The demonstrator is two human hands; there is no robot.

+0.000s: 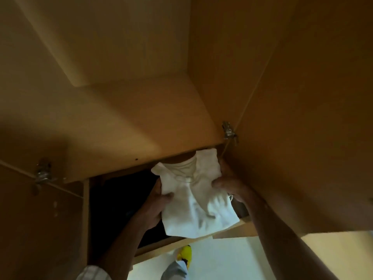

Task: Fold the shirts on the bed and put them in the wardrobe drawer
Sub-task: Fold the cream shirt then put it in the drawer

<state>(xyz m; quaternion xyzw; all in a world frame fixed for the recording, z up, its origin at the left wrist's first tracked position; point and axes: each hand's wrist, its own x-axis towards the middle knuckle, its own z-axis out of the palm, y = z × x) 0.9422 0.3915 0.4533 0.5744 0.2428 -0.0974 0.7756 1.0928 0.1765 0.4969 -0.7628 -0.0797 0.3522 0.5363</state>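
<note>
A folded white collared shirt (196, 196) hangs over the open wardrobe drawer (161, 244), its collar pointing toward the back. My left hand (159, 199) grips the shirt's left edge, thumb on top. My right hand (228, 183) grips its right edge close to the wardrobe's right wall. The drawer's inside is dark, and I cannot tell what lies in it. The far end of the shirt slips under the wooden shelf (141, 126) above the drawer.
Brown wardrobe panels close in on every side, with an open door (302, 118) at the right and metal hinges (229, 131) at both sides. Below, a pale floor (222, 259) and my foot in a yellow shoe (184, 254) show.
</note>
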